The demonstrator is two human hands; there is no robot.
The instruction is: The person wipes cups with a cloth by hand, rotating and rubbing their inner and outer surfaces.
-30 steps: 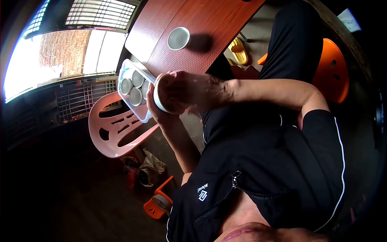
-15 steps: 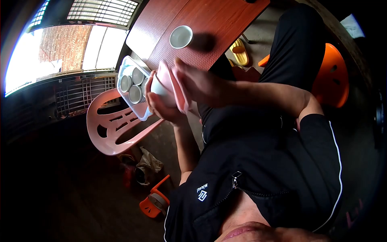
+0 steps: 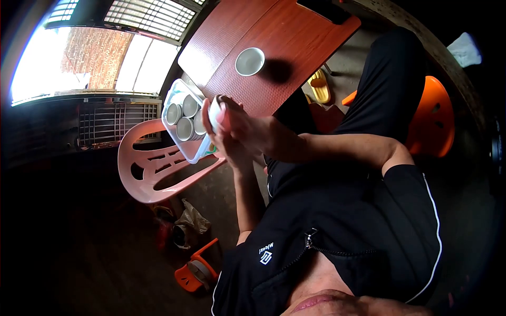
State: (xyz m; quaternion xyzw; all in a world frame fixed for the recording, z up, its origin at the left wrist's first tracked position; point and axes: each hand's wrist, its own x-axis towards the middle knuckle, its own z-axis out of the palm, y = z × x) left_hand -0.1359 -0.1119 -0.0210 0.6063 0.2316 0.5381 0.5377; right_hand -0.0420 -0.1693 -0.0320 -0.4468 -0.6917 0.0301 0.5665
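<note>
My left hand [image 3: 225, 145] is wrapped round a white cup [image 3: 213, 115], held up near the table's corner. My right hand [image 3: 258, 129] is pressed against the cup with a pink cloth [image 3: 226, 118] bunched in its fingers; this part is blurred by motion, and the hand covers most of the cloth. A similar pale cup [image 3: 250, 61] stands upright on the red-brown table [image 3: 300, 42]. Just left of my hands, a clear plastic bin [image 3: 196, 156] holds several more cups [image 3: 185, 128].
The bin sits on a pink plastic chair [image 3: 145, 189]. A dark flat object [image 3: 324, 9] lies at the table's far end. On the floor are yellow slippers [image 3: 320, 87], a plastic bag [image 3: 192, 218] and a small orange seat [image 3: 188, 278]. An orange chair [image 3: 432, 118] is at right.
The pink cloth was spread flat over the cup between both hands; now it is bunched in my right hand against the cup. The whole view has shifted slightly.
</note>
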